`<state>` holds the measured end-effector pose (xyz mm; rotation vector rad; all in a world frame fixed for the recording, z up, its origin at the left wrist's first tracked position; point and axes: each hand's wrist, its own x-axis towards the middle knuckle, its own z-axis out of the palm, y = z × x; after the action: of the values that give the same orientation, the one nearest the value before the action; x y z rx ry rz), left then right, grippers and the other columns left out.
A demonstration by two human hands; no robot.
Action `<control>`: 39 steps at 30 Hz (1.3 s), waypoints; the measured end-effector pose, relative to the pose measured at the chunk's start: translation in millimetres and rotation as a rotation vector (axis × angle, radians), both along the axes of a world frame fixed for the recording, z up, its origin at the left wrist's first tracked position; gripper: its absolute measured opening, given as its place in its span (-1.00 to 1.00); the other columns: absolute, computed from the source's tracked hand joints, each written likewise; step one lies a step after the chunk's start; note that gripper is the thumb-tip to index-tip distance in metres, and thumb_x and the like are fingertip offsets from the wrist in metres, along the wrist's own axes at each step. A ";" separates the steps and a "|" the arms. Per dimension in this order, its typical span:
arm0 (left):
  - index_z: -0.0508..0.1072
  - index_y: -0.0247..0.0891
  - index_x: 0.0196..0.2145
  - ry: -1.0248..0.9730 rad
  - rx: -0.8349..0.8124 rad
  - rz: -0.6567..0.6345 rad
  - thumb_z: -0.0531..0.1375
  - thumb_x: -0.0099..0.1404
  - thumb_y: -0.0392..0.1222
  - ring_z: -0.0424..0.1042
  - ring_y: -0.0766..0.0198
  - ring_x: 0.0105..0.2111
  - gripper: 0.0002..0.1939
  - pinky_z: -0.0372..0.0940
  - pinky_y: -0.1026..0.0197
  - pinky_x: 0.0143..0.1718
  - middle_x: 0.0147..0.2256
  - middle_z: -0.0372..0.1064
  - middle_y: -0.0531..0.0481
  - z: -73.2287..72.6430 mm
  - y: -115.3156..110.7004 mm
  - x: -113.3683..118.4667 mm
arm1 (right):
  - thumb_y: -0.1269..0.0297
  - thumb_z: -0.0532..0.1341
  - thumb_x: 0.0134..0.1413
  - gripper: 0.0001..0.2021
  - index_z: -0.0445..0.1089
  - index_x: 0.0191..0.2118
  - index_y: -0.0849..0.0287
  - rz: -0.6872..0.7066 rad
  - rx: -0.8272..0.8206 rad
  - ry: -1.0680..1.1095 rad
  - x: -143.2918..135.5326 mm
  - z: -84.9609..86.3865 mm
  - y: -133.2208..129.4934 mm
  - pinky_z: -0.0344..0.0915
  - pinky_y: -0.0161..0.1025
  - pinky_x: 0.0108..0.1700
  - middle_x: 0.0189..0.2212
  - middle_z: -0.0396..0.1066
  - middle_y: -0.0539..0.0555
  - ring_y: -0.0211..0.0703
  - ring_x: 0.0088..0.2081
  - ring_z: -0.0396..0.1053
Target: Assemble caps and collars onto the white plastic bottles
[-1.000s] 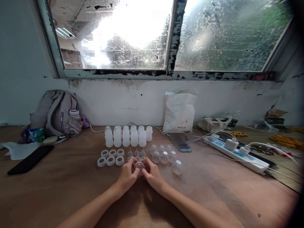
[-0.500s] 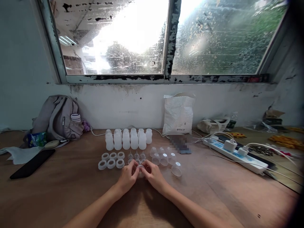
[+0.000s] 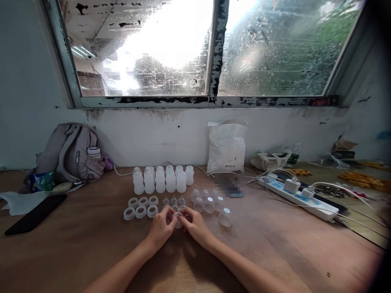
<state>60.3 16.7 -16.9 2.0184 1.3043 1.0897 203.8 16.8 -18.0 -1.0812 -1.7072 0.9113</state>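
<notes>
My left hand (image 3: 161, 228) and my right hand (image 3: 195, 228) meet at the middle of the table. Both pinch a translucent bottle ring (image 3: 179, 225) between thumbs and fingers; whether a teat sits inside it I cannot make out. Just beyond my hands stand several clear bottle teats (image 3: 173, 201), partly covered by my fingers. To their left lie several ring collars (image 3: 141, 211) in two rows. Several clear domed caps (image 3: 209, 205) are at the right, one cap (image 3: 225, 218) set nearer to me. Behind them stand frosted baby bottles (image 3: 160, 182) in rows.
A grey backpack (image 3: 71, 152) and a black flat case (image 3: 36, 214) lie left. A white bubble mailer (image 3: 226, 148) leans against the wall. At the right a power strip (image 3: 305, 199) with plugged-in chargers and loose cables crosses the table. A blurred-out dark object (image 3: 230, 185) lies before the mailer.
The view has shifted slightly, so everything sits a little further left. My fingers have turned slightly on the ring; both hands still grip it in the same place.
</notes>
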 end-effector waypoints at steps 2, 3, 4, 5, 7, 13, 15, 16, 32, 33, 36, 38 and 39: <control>0.26 -0.26 -0.40 -0.006 0.005 -0.007 0.03 0.15 -0.13 0.25 0.36 -0.61 -0.86 0.08 0.35 -0.56 -0.60 0.26 0.09 0.0 0.4 -0.6 | 0.30 0.10 -0.05 -0.86 0.34 -0.39 0.24 0.006 -0.020 0.023 0.1 0.9 0.0 0.13 -0.43 -0.63 -0.56 0.32 -0.02 -0.39 -0.66 0.19; 0.26 -0.26 -0.40 -0.004 0.007 -0.009 0.03 0.15 -0.13 0.24 0.37 -0.61 -0.86 0.07 0.35 -0.56 -0.61 0.25 0.09 -0.5 0.7 -0.8 | 0.31 0.10 -0.06 -0.87 0.34 -0.39 0.24 0.007 -0.029 0.028 0.0 1.2 -0.1 0.12 -0.43 -0.65 -0.57 0.32 -0.03 -0.39 -0.66 0.19; 0.26 -0.26 -0.41 0.001 0.007 -0.009 0.03 0.15 -0.13 0.22 0.37 -0.62 -0.86 0.06 0.35 -0.57 -0.62 0.23 0.10 -1.1 1.1 -1.1 | 0.31 0.10 -0.06 -0.87 0.35 -0.39 0.24 0.006 -0.038 0.032 -0.2 1.4 -0.1 0.11 -0.44 -0.66 -0.58 0.30 -0.03 -0.39 -0.67 0.18; 0.26 -0.26 -0.42 0.005 0.006 -0.008 0.03 0.15 -0.13 0.20 0.38 -0.63 -0.86 0.05 0.35 -0.58 -0.64 0.21 0.12 -1.9 1.7 -1.3 | 0.31 0.11 -0.06 -0.87 0.35 -0.40 0.24 0.008 -0.047 0.036 -0.3 1.3 0.0 0.09 -0.44 -0.68 -0.60 0.29 -0.04 -0.39 -0.68 0.18; 0.25 -0.25 -0.44 0.004 0.008 -0.011 0.02 0.16 -0.13 0.17 0.39 -0.64 -0.85 0.03 0.35 -0.58 -0.66 0.17 0.13 -3.6 3.1 -1.6 | 0.30 0.11 -0.06 -0.87 0.35 -0.41 0.24 0.021 -0.069 0.051 -0.5 0.3 1.0 0.07 -0.45 -0.70 -0.62 0.28 -0.05 -0.40 -0.69 0.16; 0.20 -0.25 -0.47 -0.056 -0.040 -0.048 0.00 0.16 -0.16 0.14 0.40 -0.61 -0.87 0.02 0.37 -0.56 -0.63 0.12 0.15 -6.6 6.3 -0.7 | 0.24 0.11 -0.04 -0.81 0.34 -0.42 0.27 0.066 -0.155 0.100 0.2 -2.3 4.6 0.00 -0.46 -0.74 -0.65 0.23 -0.06 -0.41 -0.71 0.13; 0.18 -0.25 -0.49 -0.068 -0.054 -0.055 0.01 0.15 -0.18 0.12 0.41 -0.61 -0.89 0.02 0.38 -0.57 -0.64 0.10 0.16 -7.3 6.4 -0.1 | 0.22 0.12 -0.04 -0.81 0.32 -0.46 0.28 0.071 -0.154 0.091 0.1 -1.7 4.4 0.01 -0.46 -0.73 -0.67 0.20 -0.08 -0.42 -0.71 0.12; 0.17 -0.25 -0.49 -0.070 -0.059 -0.058 0.02 0.14 -0.19 0.11 0.41 -0.61 -0.89 0.01 0.38 -0.57 -0.64 0.08 0.17 -7.6 6.4 0.2 | 0.22 0.12 -0.04 -0.80 0.30 -0.47 0.27 0.072 -0.153 0.084 0.0 -1.6 4.1 0.02 -0.46 -0.72 -0.67 0.20 -0.08 -0.42 -0.71 0.12; 0.27 -0.27 -0.38 -0.114 -0.030 -0.087 0.06 0.10 -0.19 0.20 0.39 -0.57 -0.88 0.07 0.37 -0.54 -0.58 0.19 0.12 -1.8 2.2 -2.0 | 0.32 0.08 -0.07 -0.92 0.19 -0.39 0.20 0.049 -0.099 0.107 1.6 -5.0 2.0 0.03 -0.47 -0.71 -0.59 0.20 -0.10 -0.43 -0.68 0.11; 0.28 -0.27 -0.36 -0.111 -0.022 -0.103 0.07 0.08 -0.21 0.22 0.38 -0.55 -0.87 0.09 0.37 -0.53 -0.56 0.22 0.10 -0.2 0.7 -2.8 | 0.35 0.08 -0.09 -0.90 0.18 -0.36 0.19 0.062 -0.111 0.129 1.7 -6.4 1.6 0.02 -0.48 -0.72 -0.56 0.21 -0.09 -0.43 -0.68 0.12; 0.30 -0.28 -0.34 -0.074 0.006 -0.125 0.06 0.04 -0.28 0.24 0.38 -0.54 -0.84 0.11 0.37 -0.52 -0.53 0.27 0.08 1.8 -2.3 -4.4 | 0.44 0.08 -0.18 -0.81 0.16 -0.33 0.18 0.063 -0.083 0.133 1.5 -9.9 1.6 0.05 -0.48 -0.68 -0.54 0.23 -0.09 -0.41 -0.64 0.14; 0.30 -0.28 -0.36 -0.046 0.021 -0.113 0.05 0.02 -0.31 0.22 0.39 -0.56 -0.83 0.10 0.37 -0.53 -0.55 0.25 0.09 0.6 -2.6 -4.4 | 0.48 0.09 -0.23 -0.81 0.16 -0.36 0.19 0.035 -0.026 0.105 0.5 -11.5 2.4 0.09 -0.46 -0.61 -0.57 0.22 -0.11 -0.39 -0.60 0.16; 0.29 -0.28 -0.37 -0.033 0.030 -0.104 0.05 0.01 -0.33 0.21 0.40 -0.57 -0.84 0.09 0.38 -0.53 -0.56 0.24 0.11 -0.4 -2.5 -4.2 | 0.50 0.09 -0.24 -0.81 0.16 -0.38 0.19 0.023 0.004 0.091 -0.1 -12.0 3.0 0.10 -0.45 -0.58 -0.58 0.22 -0.11 -0.38 -0.57 0.17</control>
<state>56.1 14.2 -17.3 2.0566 1.1596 1.0961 203.7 19.8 -30.0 -1.0043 -1.6484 0.9573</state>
